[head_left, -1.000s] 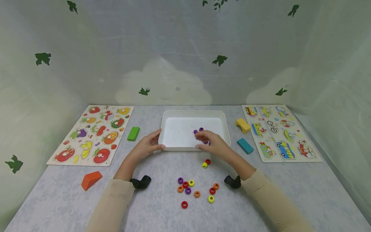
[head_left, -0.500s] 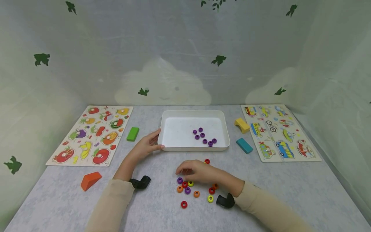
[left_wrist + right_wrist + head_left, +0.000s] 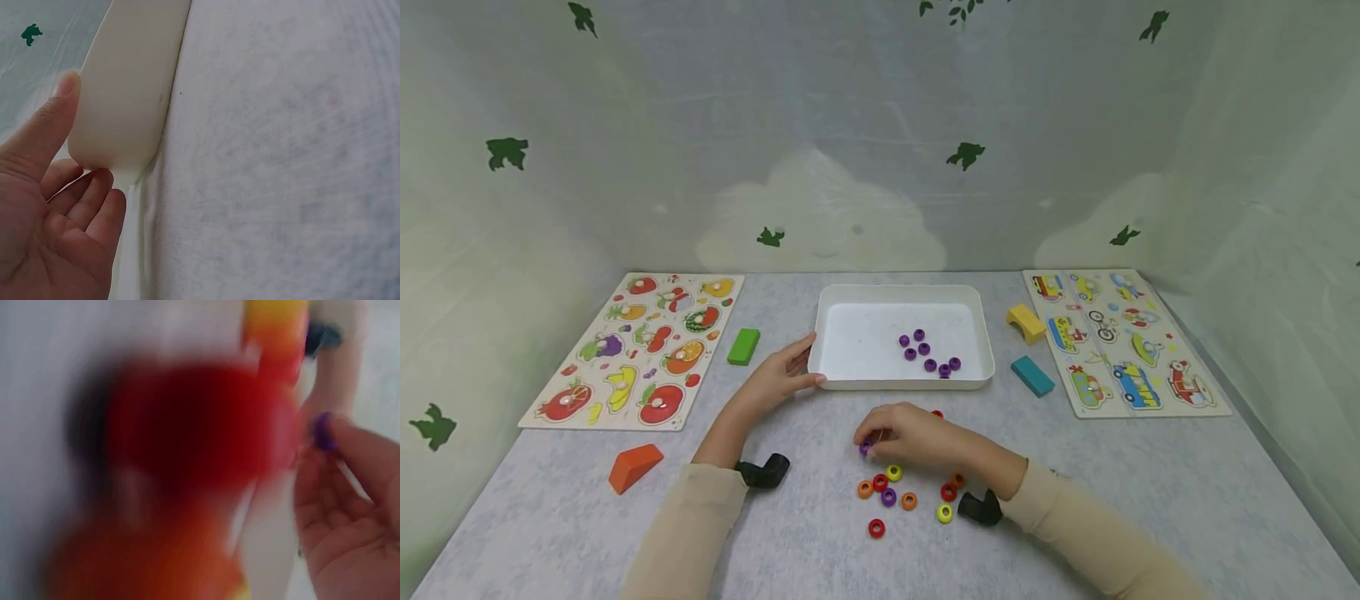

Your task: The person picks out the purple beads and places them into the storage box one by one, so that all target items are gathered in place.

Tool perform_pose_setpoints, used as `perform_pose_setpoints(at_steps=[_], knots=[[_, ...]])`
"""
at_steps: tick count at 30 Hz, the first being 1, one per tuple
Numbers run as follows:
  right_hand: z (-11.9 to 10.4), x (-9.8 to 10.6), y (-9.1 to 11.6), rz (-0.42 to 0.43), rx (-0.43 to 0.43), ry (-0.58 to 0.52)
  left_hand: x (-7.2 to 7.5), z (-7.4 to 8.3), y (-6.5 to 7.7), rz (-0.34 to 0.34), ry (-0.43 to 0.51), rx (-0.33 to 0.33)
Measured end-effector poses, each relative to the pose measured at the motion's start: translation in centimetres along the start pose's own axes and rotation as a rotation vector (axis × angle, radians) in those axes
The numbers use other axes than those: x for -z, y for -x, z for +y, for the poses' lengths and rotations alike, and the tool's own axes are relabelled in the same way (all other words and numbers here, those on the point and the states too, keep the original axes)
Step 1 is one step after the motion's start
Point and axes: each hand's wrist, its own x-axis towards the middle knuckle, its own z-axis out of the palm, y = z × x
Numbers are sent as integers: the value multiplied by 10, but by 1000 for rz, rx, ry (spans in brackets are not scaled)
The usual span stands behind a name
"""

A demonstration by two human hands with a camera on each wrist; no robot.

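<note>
My left hand [image 3: 778, 377] rests against the left front corner of a white tray [image 3: 880, 385]. In the left wrist view its thumb lies on the rim of the tray wall [image 3: 128, 81], with relaxed fingers touching the corner. Several purple beads [image 3: 923, 349] lie inside the tray, towards its right. In front of it, my right hand [image 3: 906, 432] pinches a purple bead [image 3: 324, 431] between thumb and forefinger, just above the loose beads. Red [image 3: 876, 528], orange [image 3: 909, 501], yellow and purple beads [image 3: 888, 497] lie on the table around and below this hand.
A fruit puzzle board [image 3: 643, 350] lies at the left, a vehicle puzzle board [image 3: 1120, 342] at the right. Green [image 3: 743, 347], orange [image 3: 634, 467], yellow [image 3: 1026, 324] and teal blocks [image 3: 1032, 377] lie about. Large blurred beads [image 3: 200, 425] fill much of the right wrist view.
My right hand has come from over the tray down to the loose beads and has picked up a purple bead, lifting it slightly. My left hand has stayed at the tray's corner.
</note>
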Motion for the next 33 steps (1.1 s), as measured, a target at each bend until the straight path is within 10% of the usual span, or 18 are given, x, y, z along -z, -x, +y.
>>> perform_pose_setpoints(at_steps=[7, 13, 20, 33], knots=[[15, 44, -12, 318, -29, -19, 0, -2, -2, -1, 3, 9], [52, 74, -32, 522, -226, 5, 1, -1, -1, -7, 1, 2], [85, 81, -49, 528, -425, 28, 2, 0, 0, -7, 3, 8], [74, 81, -38, 507, -444, 44, 1, 1, 0, -9, 15, 1]])
